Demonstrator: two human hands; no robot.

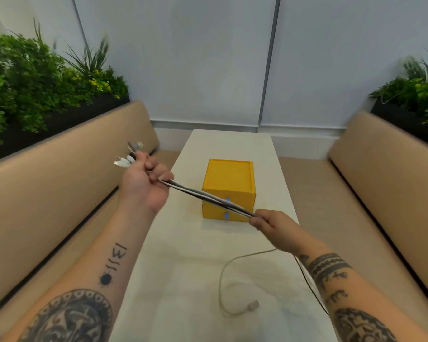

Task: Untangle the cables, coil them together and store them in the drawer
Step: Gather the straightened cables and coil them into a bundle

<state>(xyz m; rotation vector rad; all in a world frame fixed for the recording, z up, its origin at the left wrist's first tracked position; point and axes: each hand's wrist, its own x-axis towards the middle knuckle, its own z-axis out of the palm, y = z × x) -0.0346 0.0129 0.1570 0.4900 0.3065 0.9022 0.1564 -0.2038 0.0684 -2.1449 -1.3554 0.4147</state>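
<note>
Cables [208,197]: black and white strands bunched, stretched taut in the air between both hands, above the table's [183,280] middle. Left hand [145,183]: raised over the left edge, fingers closed around the bundle; plug ends [130,154] protruding beyond the fist. Right hand [269,224]: lower, near the right edge, pinched tight on the bundle. Loose white tail [229,275] looped on the near table surface, connector [253,304] lying flat. Yellow drawer unit [229,178] mid-table, toward the far end; both drawers [226,209] closed.
</note>
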